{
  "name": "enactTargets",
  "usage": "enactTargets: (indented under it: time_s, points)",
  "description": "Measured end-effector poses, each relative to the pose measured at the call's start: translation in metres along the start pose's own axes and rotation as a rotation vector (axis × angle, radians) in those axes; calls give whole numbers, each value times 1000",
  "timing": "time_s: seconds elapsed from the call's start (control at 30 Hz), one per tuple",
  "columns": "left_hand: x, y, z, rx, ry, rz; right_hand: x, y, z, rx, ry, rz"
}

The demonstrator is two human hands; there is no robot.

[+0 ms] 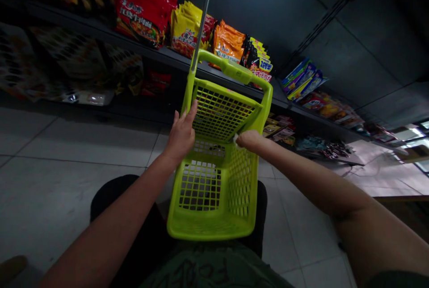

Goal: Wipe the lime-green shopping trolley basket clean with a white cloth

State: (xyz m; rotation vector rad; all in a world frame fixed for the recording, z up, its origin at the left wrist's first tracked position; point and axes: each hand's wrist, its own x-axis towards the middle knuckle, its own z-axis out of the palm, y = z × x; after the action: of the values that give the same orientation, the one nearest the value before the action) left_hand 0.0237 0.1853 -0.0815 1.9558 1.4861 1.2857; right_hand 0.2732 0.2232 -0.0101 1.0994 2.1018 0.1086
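Note:
A lime-green shopping basket (212, 233) with grid walls and a raised handle stands between my knees, its inside bare where it shows. On its left rim, beside the tilted grid flap (224, 111), lies my left hand (181, 135) with fingers stretched out, gripping nothing. Inside the right wall my right hand (247, 139) is closed around a small white cloth (236, 140), perhaps a wipe. Only a bit of the cloth shows past the fingers, close to the lower edge of the flap. A metal pole (203, 22) rises from the basket's left side.
Ahead runs a dark shelf (107, 33) with red noodle packs (144, 11), yellow packs (187, 29) and orange packs (228, 41). Blue and purple packets (303, 80) stand farther right. More packages lie on the lower level. Pale floor tiles (67, 181) surround me.

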Motion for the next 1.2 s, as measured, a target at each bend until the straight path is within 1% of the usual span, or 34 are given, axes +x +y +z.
enactTargets:
  time_s: [0.07,0.13,0.17,0.2,0.23,0.27,0.3,0.33,0.4,0.43,0.47,0.53,0.57,0.6,0.63,0.67,0.7,0.73,0.8,0.83,0.9,0.93,0.97,1.0,1.03,1.07,1.1,1.17,1.2]
  points:
    - [2,-2,-1,14,8,-10,-24,-27,11,69,-121,-165]
    - [4,-4,-2,16,9,-14,-54,-61,27,168,-239,-418]
    - [5,-5,-3,17,7,-13,-69,-75,36,226,-269,-546]
    - [5,-6,-3,19,2,-9,-82,-86,43,285,-276,-642]
    - [6,-7,-4,24,-6,-4,-91,-92,49,342,-269,-715]
    - [6,-8,-4,32,-14,2,-96,-93,53,395,-249,-763]
    - [5,-8,-4,41,-21,7,-98,-88,55,436,-222,-780]
    - [5,-8,-4,50,-25,9,-95,-78,55,461,-191,-770]
    - [4,-6,-3,65,-23,7,-79,-46,47,434,-123,-683]
    - [4,-5,-3,71,-19,4,-68,-25,40,383,-71,-597]
    - [3,-3,-3,75,-15,2,-56,-4,31,316,0,-481]
    - [2,0,-2,83,-7,1,-35,38,15,188,198,-212]
    - [1,1,-3,89,-6,2,-27,54,9,152,301,-93]
    - [1,3,-3,94,-7,1,-23,65,5,141,386,-2]
    - [1,4,-3,98,-11,0,-20,70,5,154,435,59]
    - [1,5,-4,100,-17,-5,-21,68,8,185,453,84]
    - [1,5,-5,100,-22,-11,-25,60,14,227,446,80]
    - [1,6,-6,100,-25,-20,-31,45,23,274,422,53]
    - [2,6,-7,108,-31,-36,-48,3,45,367,362,-71]
    - [2,6,-7,115,-31,-38,-58,-20,56,405,319,-156]
    - [1,6,-7,132,-35,-35,-76,-57,73,461,203,-433]
    - [0,6,-6,141,-38,-30,-83,-68,76,492,126,-579]
    - [-1,5,-6,150,-44,-22,-86,-73,76,520,65,-698]
    - [-2,5,-5,159,-50,-12,-85,-70,71,553,41,-768]
    - [-3,5,-4,167,-53,-1,-81,-62,63,593,74,-772]
    - [-5,5,-3,172,-56,8,-72,-48,50,638,175,-708]
    - [-6,5,-1,173,-59,17,-61,-32,35,679,335,-584]
    - [-10,5,3,167,-54,29,-31,1,1,728,711,-257]
    - [-12,4,5,160,-47,34,-14,14,-17,727,867,-102]
